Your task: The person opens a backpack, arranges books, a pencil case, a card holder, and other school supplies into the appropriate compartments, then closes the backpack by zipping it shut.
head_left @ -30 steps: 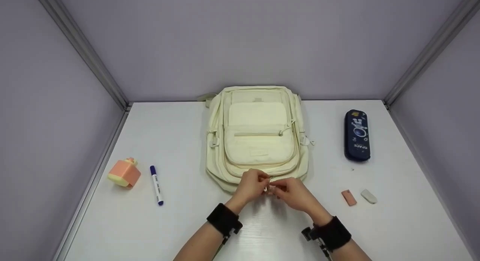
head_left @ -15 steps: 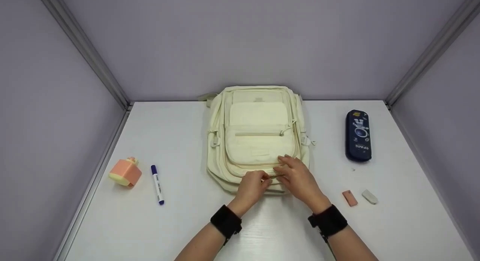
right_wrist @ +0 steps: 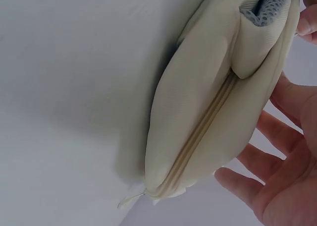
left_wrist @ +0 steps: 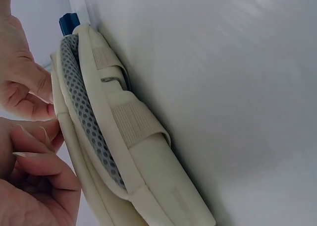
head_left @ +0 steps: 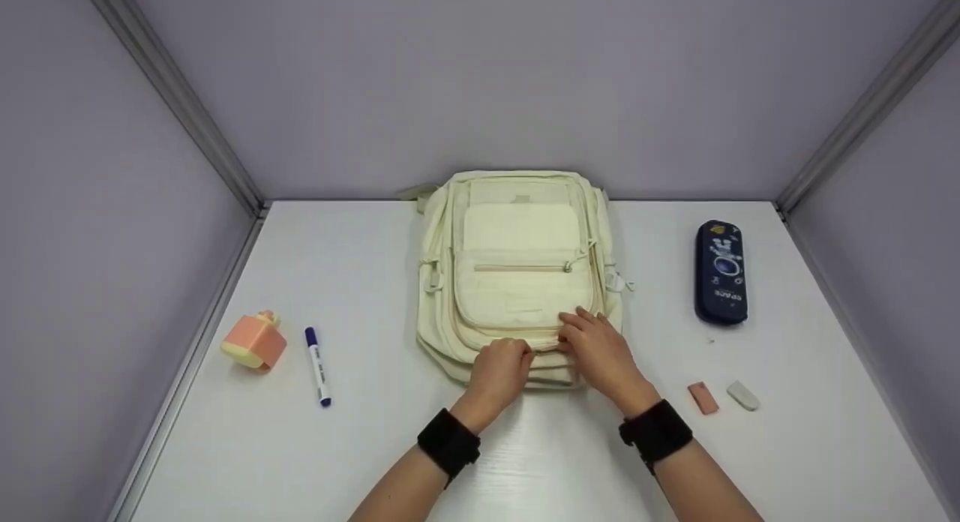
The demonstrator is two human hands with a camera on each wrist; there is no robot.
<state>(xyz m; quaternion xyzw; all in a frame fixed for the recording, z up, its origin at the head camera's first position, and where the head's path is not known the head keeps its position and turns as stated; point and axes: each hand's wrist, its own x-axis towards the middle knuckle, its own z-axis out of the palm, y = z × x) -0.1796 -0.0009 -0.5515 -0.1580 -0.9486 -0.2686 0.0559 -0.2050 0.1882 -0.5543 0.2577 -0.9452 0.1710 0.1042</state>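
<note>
A cream backpack (head_left: 517, 289) lies front side up on the white table, its bottom edge toward me. At that near edge my left hand (head_left: 499, 372) has curled fingers, pinching a zipper pull mostly hidden in the fingertips. Beside it, my right hand (head_left: 600, 357) holds the bag's lower right edge, thumb and index at the seam and the other fingers spread over the front. In the left wrist view, both hands are at the upper edge of the backpack (left_wrist: 158, 161), beside grey mesh padding. A side zipper (right_wrist: 203, 129) shows in the right wrist view.
On the left lie a pink and yellow bottle-shaped item (head_left: 255, 343) and a blue-capped marker (head_left: 318, 368). A dark blue pencil case (head_left: 721, 274) lies at the right, with a pink eraser (head_left: 703, 398) and a grey-white eraser (head_left: 742, 395) nearer me. Panels enclose the table.
My right hand has left its spot against the left fingertips, moving up and right to spread over the bag's lower right front. The left hand has stayed at the near edge, rising slightly.
</note>
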